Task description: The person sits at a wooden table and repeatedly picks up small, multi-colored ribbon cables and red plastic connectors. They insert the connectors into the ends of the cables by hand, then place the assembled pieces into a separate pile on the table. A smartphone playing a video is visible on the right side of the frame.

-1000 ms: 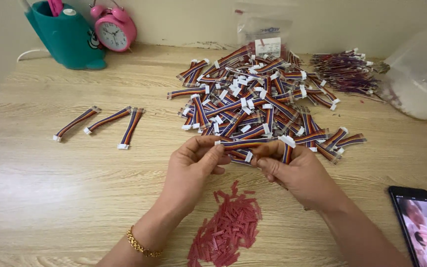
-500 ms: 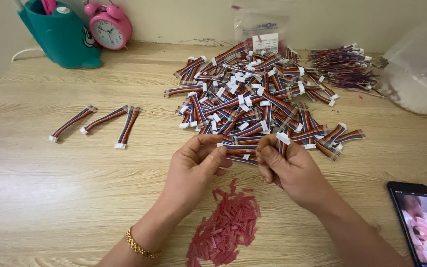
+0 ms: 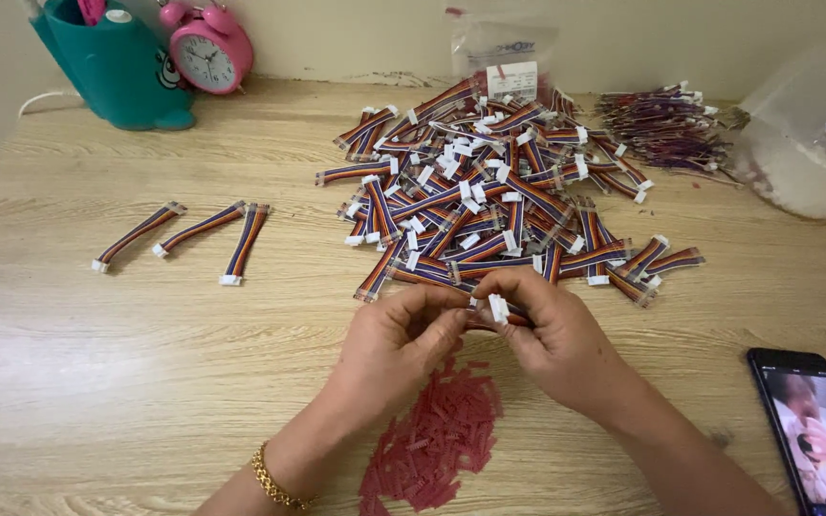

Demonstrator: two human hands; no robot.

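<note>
We've folded the ribbon cable (image 3: 489, 313) since a second ago: its ends now meet, white connector (image 3: 498, 307) up. Left hand (image 3: 396, 346) and right hand (image 3: 554, 339) both pinch it, just in front of the cable pile (image 3: 489, 191), above the red caps (image 3: 437, 435).

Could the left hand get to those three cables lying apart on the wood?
Probably yes. The three separate cables lie on bare table off to the left hand's side, with nothing between. But that hand now pinches a cable with the right hand.
</note>
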